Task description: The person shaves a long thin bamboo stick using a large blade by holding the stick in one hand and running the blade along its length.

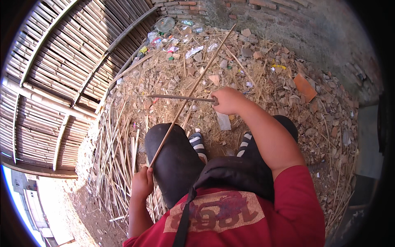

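I am squatting with a long, thin bamboo stick [201, 76] slanting from my left knee up to the far middle. Its near end is in my left hand [142, 182], fingers closed round it beside my left thigh. My right hand [228, 101] is closed on the handle of a long, narrow knife [173, 97], whose dark blade points left and looks nearly edge-on. Blade and stick cross ahead of my knees; whether they touch, I cannot tell. Most of the handle is hidden in my fist.
Many split bamboo strips [119, 164] lie heaped left of my leg. A bamboo slat wall [61, 53] leans at the left; a brick wall [263, 18] closes the far side. Rubble, straw and plastic litter [164, 24] cover the ground, with an orange tile [305, 87] at the right.
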Demonstrator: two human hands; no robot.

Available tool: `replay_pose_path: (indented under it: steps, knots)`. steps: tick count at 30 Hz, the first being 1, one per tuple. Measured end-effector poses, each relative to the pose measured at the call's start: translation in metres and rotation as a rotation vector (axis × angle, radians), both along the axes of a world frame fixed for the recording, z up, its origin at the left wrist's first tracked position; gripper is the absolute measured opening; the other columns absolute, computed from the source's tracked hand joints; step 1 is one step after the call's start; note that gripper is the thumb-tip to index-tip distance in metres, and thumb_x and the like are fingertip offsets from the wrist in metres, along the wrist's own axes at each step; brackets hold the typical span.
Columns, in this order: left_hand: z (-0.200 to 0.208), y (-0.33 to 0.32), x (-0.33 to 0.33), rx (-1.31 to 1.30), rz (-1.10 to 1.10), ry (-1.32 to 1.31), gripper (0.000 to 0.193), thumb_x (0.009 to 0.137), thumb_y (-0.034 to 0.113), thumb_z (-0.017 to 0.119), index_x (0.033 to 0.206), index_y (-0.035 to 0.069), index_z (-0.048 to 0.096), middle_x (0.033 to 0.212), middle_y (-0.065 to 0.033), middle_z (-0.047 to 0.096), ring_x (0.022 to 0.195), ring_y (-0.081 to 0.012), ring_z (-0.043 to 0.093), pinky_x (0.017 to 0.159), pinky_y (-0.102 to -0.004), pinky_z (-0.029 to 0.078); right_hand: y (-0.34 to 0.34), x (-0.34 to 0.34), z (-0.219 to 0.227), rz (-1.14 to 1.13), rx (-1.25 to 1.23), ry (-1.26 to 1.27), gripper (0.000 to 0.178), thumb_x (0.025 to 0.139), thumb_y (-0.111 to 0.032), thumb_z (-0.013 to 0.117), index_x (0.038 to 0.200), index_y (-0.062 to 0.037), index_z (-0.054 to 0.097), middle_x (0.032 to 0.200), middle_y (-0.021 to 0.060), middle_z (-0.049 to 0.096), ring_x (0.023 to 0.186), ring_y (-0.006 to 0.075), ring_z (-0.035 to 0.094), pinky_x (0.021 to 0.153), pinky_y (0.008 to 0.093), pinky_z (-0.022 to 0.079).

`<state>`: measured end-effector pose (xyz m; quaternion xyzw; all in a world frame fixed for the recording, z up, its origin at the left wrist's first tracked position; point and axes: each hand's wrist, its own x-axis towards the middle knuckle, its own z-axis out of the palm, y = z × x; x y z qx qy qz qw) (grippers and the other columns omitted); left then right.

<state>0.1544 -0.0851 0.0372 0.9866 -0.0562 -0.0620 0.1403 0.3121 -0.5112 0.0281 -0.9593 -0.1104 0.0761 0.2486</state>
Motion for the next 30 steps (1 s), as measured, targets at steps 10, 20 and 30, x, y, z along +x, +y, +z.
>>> replay_pose_path:
  steps: [10, 20, 30]
  knots:
    - [0.004, 0.003, 0.011, 0.072, -0.009, -0.026, 0.038, 0.106, 0.032, 0.046, 0.085, 0.003, 0.056, 0.071, -0.0265, 0.063, 0.070, -0.0500, 0.061, 0.063, -0.0608, 0.044, -0.024, 0.024, -0.049, -0.168, 0.089, 0.157, 0.043, 0.076, -0.025, 0.071, 0.114, -0.0061, 0.071, 0.102, 0.0190, 0.072, 0.097, 0.0349, 0.070, 0.084, 0.0458, 0.055]
    - [-0.001, -0.004, 0.006, 0.078, -0.022, -0.049, 0.037, 0.106, 0.032, 0.046, 0.086, 0.003, 0.057, 0.070, -0.0262, 0.062, 0.070, -0.0507, 0.061, 0.062, -0.0598, 0.045, -0.014, 0.013, -0.032, -0.119, 0.045, -0.035, 0.035, 0.077, -0.026, 0.072, 0.106, -0.0075, 0.070, 0.093, 0.0169, 0.073, 0.086, 0.0374, 0.070, 0.078, 0.0451, 0.056]
    - [-0.002, 0.009, 0.000, 0.029, 0.032, -0.029, 0.037, 0.106, 0.031, 0.044, 0.085, 0.002, 0.056, 0.072, -0.0274, 0.062, 0.071, -0.0514, 0.060, 0.062, -0.0591, 0.044, -0.008, 0.007, -0.018, -0.207, 0.156, 0.003, 0.033, 0.077, -0.027, 0.070, 0.102, -0.0037, 0.070, 0.097, 0.0186, 0.072, 0.095, 0.0376, 0.069, 0.083, 0.0460, 0.055]
